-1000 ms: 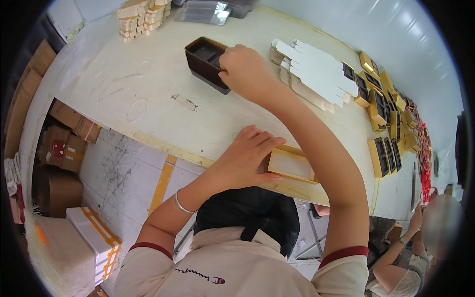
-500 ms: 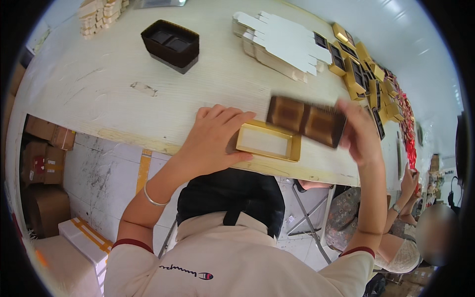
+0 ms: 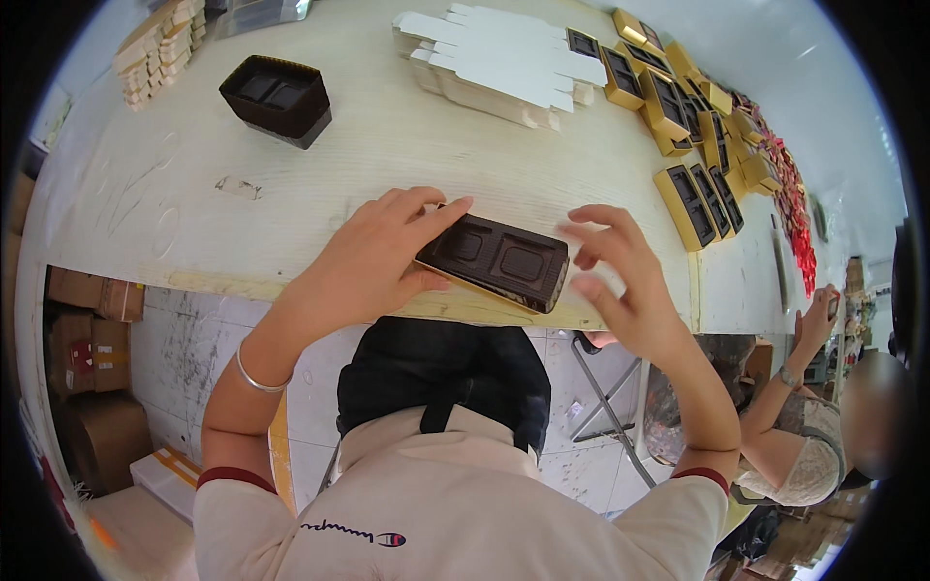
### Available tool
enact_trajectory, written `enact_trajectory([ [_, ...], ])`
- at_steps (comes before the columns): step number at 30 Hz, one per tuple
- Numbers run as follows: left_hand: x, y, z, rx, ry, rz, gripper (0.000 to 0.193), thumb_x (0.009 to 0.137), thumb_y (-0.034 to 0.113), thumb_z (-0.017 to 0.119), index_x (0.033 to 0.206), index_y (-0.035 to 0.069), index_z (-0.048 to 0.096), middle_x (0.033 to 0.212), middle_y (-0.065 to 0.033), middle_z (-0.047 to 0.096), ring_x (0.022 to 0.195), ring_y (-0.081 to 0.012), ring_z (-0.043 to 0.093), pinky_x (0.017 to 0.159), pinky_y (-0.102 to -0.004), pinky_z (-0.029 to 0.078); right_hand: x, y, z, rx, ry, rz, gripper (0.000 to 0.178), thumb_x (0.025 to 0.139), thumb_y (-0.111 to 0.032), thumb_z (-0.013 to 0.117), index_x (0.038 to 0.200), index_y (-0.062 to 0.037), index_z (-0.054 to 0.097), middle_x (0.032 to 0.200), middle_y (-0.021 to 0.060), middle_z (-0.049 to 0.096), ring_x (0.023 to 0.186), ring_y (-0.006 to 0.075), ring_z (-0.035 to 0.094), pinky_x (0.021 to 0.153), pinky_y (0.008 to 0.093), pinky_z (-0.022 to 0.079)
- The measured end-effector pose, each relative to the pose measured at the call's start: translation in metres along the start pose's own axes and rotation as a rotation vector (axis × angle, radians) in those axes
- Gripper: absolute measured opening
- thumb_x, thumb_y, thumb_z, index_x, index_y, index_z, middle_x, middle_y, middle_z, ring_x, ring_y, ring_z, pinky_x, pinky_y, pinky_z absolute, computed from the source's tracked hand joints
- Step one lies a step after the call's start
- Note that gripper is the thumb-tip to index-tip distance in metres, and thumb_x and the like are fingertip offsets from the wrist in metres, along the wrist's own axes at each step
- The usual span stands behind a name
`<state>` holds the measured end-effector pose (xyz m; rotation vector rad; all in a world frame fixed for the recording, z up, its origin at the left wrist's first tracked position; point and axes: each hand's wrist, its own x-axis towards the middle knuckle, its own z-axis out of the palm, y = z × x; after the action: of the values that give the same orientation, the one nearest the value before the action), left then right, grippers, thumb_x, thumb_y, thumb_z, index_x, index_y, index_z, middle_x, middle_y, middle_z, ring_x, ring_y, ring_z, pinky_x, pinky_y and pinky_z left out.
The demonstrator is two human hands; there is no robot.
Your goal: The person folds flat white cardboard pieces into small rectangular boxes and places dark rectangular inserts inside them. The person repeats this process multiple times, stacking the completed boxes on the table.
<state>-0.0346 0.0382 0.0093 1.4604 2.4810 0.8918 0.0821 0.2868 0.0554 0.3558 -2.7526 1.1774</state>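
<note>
A dark brown plastic tray (image 3: 496, 254) with two square hollows sits on the open gold box (image 3: 484, 293) near the table's front edge. It covers the box's opening, and only a strip of gold shows along the near side. My left hand (image 3: 383, 247) grips the box's left end, thumb on the near side and fingers on the far side. Just off the tray's right end is my right hand (image 3: 625, 281), open with its fingers apart and slightly blurred, holding nothing.
Nested dark trays (image 3: 281, 102) stand far left, beyond them stacked pale pieces (image 3: 160, 53). Flat white carton blanks (image 3: 499, 53) are piled at the back. Several gold boxes with trays (image 3: 668, 102) and red ribbon-like material (image 3: 799, 242) lie right. A co-worker's hand (image 3: 819, 320) is far right.
The brown tray, held up in my right hand before, now rests on the gold box. My right hand has let go and opened. My left hand stays at the box; the view has shifted.
</note>
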Motion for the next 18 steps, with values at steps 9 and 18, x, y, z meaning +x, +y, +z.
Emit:
enact_trajectory([
  [9, 0.008, 0.018, 0.022, -0.006, 0.022, 0.066, 0.091, 0.067, 0.053, 0.077, 0.14, 0.01, 0.044, 0.149, -0.0156, 0.031, 0.134, -0.0452, 0.028, 0.11, -0.0522, 0.028, 0.007, 0.02, 0.012, -0.502, -0.129, -0.511, 0.033, 0.071, -0.006, 0.07, 0.102, 0.0029, 0.065, 0.101, 0.0129, 0.052, 0.08, 0.0272, 0.056, 0.067, 0.034, 0.05],
  [18, 0.006, 0.024, 0.022, 0.234, 0.044, 0.079, 0.094, 0.066, 0.055, 0.076, 0.14, 0.009, 0.042, 0.148, -0.0187, 0.031, 0.136, -0.0435, 0.027, 0.11, -0.0587, 0.023, -0.006, 0.003, 0.039, -0.747, -0.153, -0.478, 0.064, 0.081, -0.051, 0.057, 0.113, 0.0041, 0.06, 0.127, 0.0207, 0.05, 0.116, 0.0356, 0.049, 0.097, 0.0437, 0.042],
])
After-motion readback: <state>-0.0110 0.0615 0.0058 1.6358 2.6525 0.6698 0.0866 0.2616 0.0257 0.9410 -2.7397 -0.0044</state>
